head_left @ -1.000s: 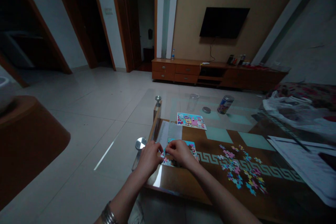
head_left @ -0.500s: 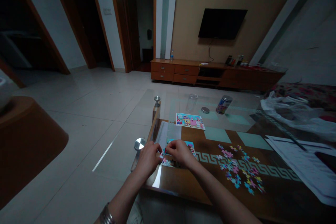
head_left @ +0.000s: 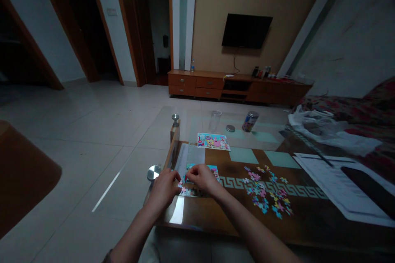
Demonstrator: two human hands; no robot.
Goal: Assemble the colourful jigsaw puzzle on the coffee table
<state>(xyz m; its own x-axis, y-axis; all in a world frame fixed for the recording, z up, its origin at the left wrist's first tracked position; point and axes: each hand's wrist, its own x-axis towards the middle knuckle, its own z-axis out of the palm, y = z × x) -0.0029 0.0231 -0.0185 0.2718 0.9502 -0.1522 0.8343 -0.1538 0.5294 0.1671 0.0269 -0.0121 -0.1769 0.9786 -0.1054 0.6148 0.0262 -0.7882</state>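
Observation:
My left hand and my right hand meet at the near left corner of a glass-topped table, fingers curled in a pinch over a partly built colourful jigsaw. They seem to press on small puzzle pieces at its left edge; the pieces under the fingertips are hidden. Several loose pink, blue and yellow pieces lie scattered to the right of my right hand. A finished cartoon picture card lies farther back on the glass.
A clear cup, a round lid and a printed tin stand at the table's far end. Printed papers and a plastic bag lie at the right. Tiled floor spreads to the left, toward a brown seat.
The view has swung to the right, so everything sits further left in frame. Both hands stay pinched together over the same corner of the jigsaw.

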